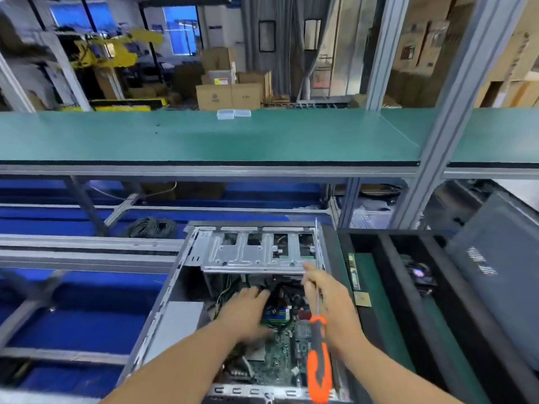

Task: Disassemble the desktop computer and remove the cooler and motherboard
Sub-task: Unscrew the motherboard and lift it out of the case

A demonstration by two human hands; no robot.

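At 6 o'clock of the view, an open desktop computer case (175,304) was seen lying on its side, its interior exposed from above. Toward 12 o'clock inside the case, a silver drive cage (248,255) was mounted across the opening. Below it, the green motherboard (280,354) was seated in the case floor, with blue memory slots (277,314) near its upper part. A cooler could not be made out under the hands.

The left hand (246,312) was reached into the case, fingers (256,293) extended and spread, pressed down near the cables (224,295) below the cage; nothing was seen gripped by it. The right hand (332,304) was held at 3 o'clock of the left one, fingers curled round the shaft of a screwdriver (318,360), whose orange-and-black handle pointed down toward 6 o'clock.

At 3 o'clock of the case, a black divided tray (388,287) was placed, with a green board strip (354,275) in its nearest slot and a small fan (417,272) further right. A dark grey side panel (495,258) was leaned at the far right. At 12 o'clock, a green-topped desk (204,141) was spanned across the view, with clear plastic boxes (233,113) on its far edge.
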